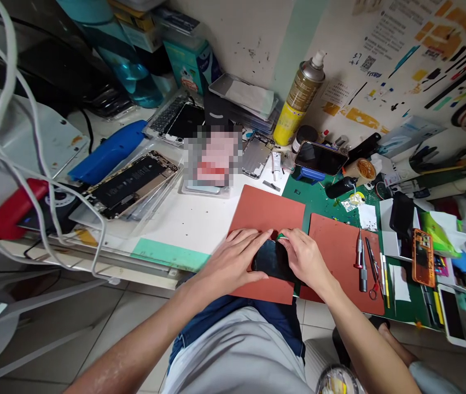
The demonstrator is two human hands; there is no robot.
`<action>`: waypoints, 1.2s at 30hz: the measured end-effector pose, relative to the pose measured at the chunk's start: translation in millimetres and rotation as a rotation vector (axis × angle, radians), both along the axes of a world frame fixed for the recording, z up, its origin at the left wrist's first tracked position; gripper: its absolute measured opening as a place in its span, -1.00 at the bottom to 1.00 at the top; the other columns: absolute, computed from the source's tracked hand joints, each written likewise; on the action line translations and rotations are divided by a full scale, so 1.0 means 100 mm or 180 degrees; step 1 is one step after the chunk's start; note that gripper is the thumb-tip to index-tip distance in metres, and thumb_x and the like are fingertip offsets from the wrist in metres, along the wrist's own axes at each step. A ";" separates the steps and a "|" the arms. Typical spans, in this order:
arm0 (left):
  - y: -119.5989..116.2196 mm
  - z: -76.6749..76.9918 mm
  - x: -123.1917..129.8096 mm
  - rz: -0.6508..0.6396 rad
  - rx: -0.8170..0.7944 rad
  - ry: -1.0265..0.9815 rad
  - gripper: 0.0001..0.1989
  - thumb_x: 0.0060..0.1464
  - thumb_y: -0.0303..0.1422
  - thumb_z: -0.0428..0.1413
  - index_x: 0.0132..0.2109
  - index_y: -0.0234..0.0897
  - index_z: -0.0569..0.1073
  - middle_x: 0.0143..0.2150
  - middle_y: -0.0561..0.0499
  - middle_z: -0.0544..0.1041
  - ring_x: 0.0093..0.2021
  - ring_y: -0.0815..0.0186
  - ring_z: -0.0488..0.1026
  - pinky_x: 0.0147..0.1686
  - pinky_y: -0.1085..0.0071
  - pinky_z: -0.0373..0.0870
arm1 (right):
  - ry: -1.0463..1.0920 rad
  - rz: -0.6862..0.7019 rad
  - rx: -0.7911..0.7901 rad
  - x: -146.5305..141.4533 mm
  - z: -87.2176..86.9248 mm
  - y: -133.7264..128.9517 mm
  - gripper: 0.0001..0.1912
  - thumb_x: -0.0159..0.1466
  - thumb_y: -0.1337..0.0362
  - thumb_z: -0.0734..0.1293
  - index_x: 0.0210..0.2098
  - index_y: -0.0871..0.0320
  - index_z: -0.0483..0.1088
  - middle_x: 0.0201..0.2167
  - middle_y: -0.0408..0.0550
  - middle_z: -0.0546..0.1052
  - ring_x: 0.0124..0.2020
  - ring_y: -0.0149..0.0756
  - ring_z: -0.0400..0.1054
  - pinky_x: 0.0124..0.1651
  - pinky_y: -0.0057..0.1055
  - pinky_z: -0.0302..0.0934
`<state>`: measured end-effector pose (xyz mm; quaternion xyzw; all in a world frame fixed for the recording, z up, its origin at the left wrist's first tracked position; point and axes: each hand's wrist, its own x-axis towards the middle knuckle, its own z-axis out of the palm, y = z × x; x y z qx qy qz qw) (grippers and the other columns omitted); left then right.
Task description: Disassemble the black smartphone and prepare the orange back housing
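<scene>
A dark smartphone [273, 261] lies on the left reddish-brown mat [263, 205], between my two hands. My left hand [235, 254] grips its left end, thumb at the near edge and fingers along the far edge. Between the thumb and fingers of my right hand [304, 254] is a small green pick-like tool [281, 236], held at the phone's far edge; most of it is hidden. The right hand also covers the phone's right end.
Screwdrivers [359, 249] and tweezers [372, 257] lie on the right mat [327, 235]. An orange phone housing [423, 257] and a white phone [452, 314] are farther right. Behind stand a spray can [301, 98] and a propped phone [321, 157]. An opened phone [130, 183] and white cables [44, 164] occupy the left.
</scene>
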<state>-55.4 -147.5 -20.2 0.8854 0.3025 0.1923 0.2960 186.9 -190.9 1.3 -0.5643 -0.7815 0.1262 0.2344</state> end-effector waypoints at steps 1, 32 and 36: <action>0.00 0.00 0.00 0.0001 0.0002 -0.0014 0.11 0.11 -0.21 0.49 0.61 -0.09 0.04 0.35 -0.24 0.49 0.33 -0.12 0.45 0.29 -0.06 0.43 | 0.0043 -0.0006 -0.0030 0.01 0.00 0.01 -0.81 0.59 0.38 0.19 0.06 0.11 0.42 -0.21 0.06 0.61 -0.25 -0.09 0.53 -0.21 -0.23 0.42; 0.01 0.00 -0.02 -0.0111 0.0088 -0.0099 0.13 0.19 -0.25 0.44 0.64 -0.05 -0.09 0.34 -0.23 0.49 0.35 -0.12 0.43 0.31 -0.06 0.41 | -0.0158 -0.0006 0.0232 -0.13 -0.08 0.01 -0.75 0.61 0.35 0.18 0.10 0.15 0.49 -0.31 0.05 0.55 -0.28 -0.08 0.46 -0.17 -0.18 0.40; 0.01 0.00 -0.02 -0.0055 0.0042 -0.0121 0.07 0.22 -0.25 0.41 0.64 -0.04 -0.05 0.34 -0.22 0.49 0.35 -0.12 0.44 0.31 -0.07 0.42 | -0.0020 -0.0016 0.0116 -0.12 -0.07 0.07 -0.77 0.59 0.36 0.19 0.09 0.14 0.46 -0.25 0.07 0.59 -0.26 -0.07 0.51 -0.19 -0.19 0.42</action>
